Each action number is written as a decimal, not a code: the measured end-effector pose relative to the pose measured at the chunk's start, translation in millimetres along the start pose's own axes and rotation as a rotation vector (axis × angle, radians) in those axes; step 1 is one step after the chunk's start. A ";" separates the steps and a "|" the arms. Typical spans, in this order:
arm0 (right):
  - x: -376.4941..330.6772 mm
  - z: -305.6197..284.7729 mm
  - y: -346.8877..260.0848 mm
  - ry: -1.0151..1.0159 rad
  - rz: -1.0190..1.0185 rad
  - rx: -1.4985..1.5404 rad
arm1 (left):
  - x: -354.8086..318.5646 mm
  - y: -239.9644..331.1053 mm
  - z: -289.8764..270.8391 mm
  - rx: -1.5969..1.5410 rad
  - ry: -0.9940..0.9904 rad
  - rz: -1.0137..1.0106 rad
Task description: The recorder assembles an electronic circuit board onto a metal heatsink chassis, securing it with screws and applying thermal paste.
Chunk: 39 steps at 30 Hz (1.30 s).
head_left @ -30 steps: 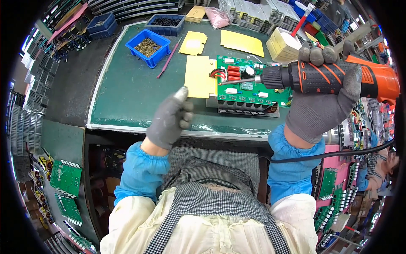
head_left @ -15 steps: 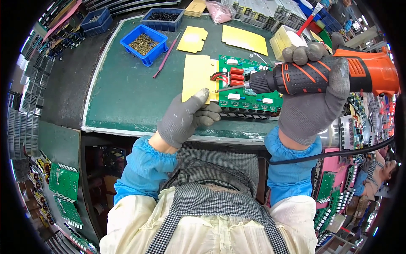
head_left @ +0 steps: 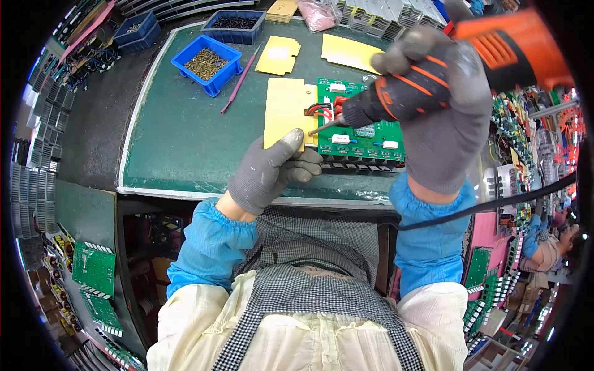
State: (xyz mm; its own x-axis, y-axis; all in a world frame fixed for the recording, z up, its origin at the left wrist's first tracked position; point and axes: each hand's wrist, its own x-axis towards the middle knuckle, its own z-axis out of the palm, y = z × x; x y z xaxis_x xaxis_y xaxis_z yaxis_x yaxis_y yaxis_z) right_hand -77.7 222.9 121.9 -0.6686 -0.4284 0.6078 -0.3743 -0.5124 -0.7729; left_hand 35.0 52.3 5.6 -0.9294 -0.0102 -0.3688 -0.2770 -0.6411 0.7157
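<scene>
My gloved right hand (head_left: pixel 448 105) is wrapped round an orange and black power drill (head_left: pixel 427 80). The drill leans over a green circuit board (head_left: pixel 383 133), its long bit (head_left: pixel 326 127) slanting down to the left. The bit's tip meets the right edge of a yellow insulating sheet (head_left: pixel 284 105), where a small fastener seems to sit. Beside the tip, my gloved left hand (head_left: pixel 266 170) grips the sheet's lower corner, thumb on top and fingers curled below. Red and black wires (head_left: pixel 320 110) rise between sheet and board. The drill hides part of the board's upper right.
Beyond the sheet stand a blue bin of brass screws (head_left: pixel 206 64) and a darker bin of black parts (head_left: pixel 232 28). A purple stick (head_left: pixel 238 89) and cut yellow sheets (head_left: pixel 349 51) lie on the green tabletop (head_left: pixel 179 142). The drill's black cable (head_left: pixel 495 203) crosses my right sleeve.
The drill's rear has risen, so its bit points down more steeply, with the tip near the same spot on the sheet. My left hand keeps its grip.
</scene>
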 end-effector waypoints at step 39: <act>-234.5 -140.9 -123.2 0.235 -0.045 -1.433 | -13.8 -29.2 -32.1 0.530 0.117 0.363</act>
State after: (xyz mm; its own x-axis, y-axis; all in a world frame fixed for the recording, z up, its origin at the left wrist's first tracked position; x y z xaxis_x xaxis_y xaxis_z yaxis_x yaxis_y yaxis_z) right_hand 34.7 491.4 48.9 -0.6742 -0.2310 0.7015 -0.6116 0.7070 -0.3550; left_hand 63.8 46.5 -29.2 -0.9622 -0.2574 -0.0895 -0.0612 -0.1159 0.9914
